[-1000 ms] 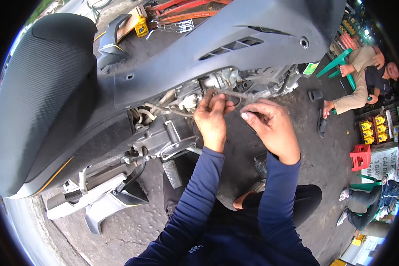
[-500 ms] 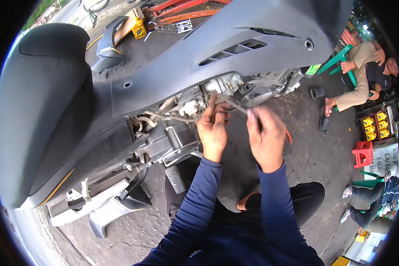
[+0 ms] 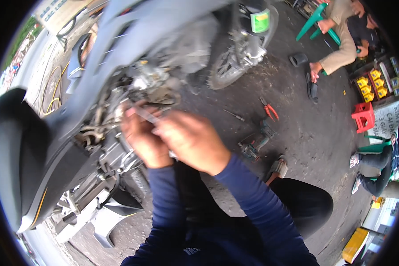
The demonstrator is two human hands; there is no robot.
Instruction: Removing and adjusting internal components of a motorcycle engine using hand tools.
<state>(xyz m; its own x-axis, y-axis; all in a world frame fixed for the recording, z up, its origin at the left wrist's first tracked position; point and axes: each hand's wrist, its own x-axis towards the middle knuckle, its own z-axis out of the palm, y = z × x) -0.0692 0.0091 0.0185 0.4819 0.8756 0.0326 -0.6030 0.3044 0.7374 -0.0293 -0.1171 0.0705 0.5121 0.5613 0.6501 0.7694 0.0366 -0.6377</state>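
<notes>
A motorbike with grey body panels [image 3: 142, 26] has its engine parts [image 3: 148, 77] exposed on the left. My right hand [image 3: 190, 139] is closed on a thin metal tool [image 3: 147, 114], whose far end reaches toward the engine. My left hand [image 3: 142, 139] is just left of it, partly behind it, at the engine with its fingers raised and curled; motion blur hides what they grip, if anything. On the dark floor to the right lie red-handled pliers [image 3: 269, 110], a screwdriver [image 3: 235, 114] and a teal cordless power tool [image 3: 257, 142].
Loose white panels [image 3: 99, 217] lie at lower left. A person [image 3: 343, 48] sits on a green chair at upper right, another [image 3: 374, 164] at right. A red stool [image 3: 362, 116], bottle rack [image 3: 376, 84] and sandals [image 3: 311, 88] are also right. A yellow hose [image 3: 53, 88] lies left.
The view has swung, showing the front wheel and more floor tools. My right hand has moved left, close over my left hand, with the metal tool in it.
</notes>
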